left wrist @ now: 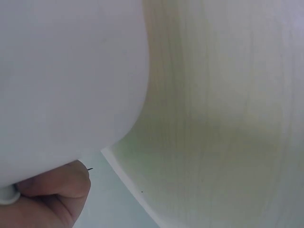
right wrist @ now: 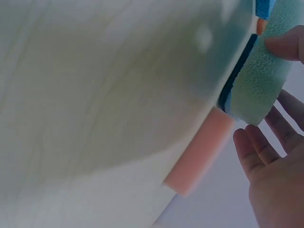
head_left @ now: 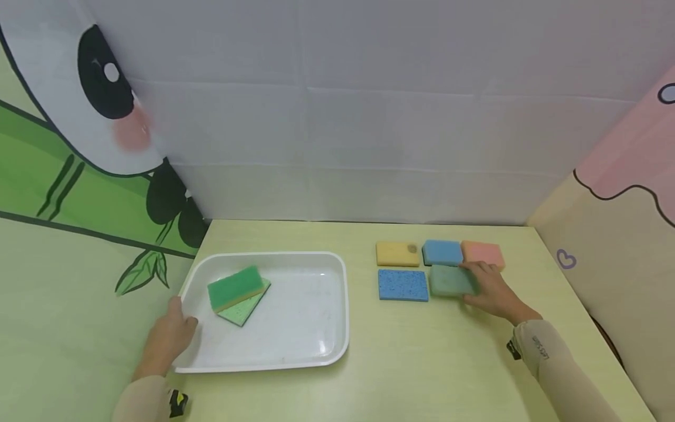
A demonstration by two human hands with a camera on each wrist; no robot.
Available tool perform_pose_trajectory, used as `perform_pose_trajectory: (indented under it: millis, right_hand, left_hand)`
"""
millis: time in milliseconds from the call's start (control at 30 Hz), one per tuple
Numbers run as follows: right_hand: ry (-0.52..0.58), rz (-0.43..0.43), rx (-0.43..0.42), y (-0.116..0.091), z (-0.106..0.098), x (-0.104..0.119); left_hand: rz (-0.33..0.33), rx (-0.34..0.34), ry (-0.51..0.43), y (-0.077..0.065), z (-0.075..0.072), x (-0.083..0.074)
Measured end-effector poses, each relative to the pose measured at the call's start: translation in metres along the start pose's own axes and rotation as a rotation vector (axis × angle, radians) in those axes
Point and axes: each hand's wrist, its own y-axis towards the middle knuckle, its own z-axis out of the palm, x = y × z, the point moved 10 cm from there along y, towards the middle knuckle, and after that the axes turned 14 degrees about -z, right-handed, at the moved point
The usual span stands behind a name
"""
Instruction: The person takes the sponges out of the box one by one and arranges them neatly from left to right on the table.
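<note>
With its thumb and fingers, my right hand (head_left: 490, 291) pinches a pale green sponge (head_left: 449, 281) at the right end of the sponge group. In the right wrist view that sponge (right wrist: 261, 71) sits between thumb and fingertips, seemingly just off the table. Over on the left, my left hand (head_left: 167, 333) grips the left rim of a white tray (head_left: 300, 310); its fingers are partly hidden under the rim in the left wrist view. Inside the tray, a green scouring sponge (head_left: 236, 287) lies partly over a light green sponge (head_left: 244, 312).
Around the held sponge lie a yellow sponge (head_left: 398, 254), a blue sponge (head_left: 442, 252), a pink sponge (head_left: 483, 253) and a speckled blue sponge (head_left: 403, 285). They rest on a pale wooden table (head_left: 379, 351), with a hanging sheet (head_left: 369, 129) behind its far edge.
</note>
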Motion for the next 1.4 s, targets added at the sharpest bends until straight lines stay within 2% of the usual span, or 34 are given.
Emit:
perform_pose_trajectory:
  millis: [233,500,967,1233,1400]
  right_hand:
    - [0.040,0.017,0.004,-0.006,0.009,-0.007]
    - [0.033,-0.006,-0.015,-0.006,0.009,-0.002]
    - [0.016,-0.007,0.000,-0.009,0.021,-0.009]
    - [0.002,0.011,0.013,-0.011,0.022,-0.010]
    - [-0.014,-0.030,-0.017,-0.008,0.016,-0.005]
  left_hand:
    - [-0.019,0.021,0.000,0.000,0.002,0.001]
    - [-0.025,0.026,-0.002,0.000,0.002,0.001]
    - [-0.052,0.043,-0.006,0.000,0.004,0.003]
    - [-0.052,0.047,-0.008,-0.001,0.003,0.002]
    - [-0.038,0.045,-0.004,-0.002,0.001,0.000]
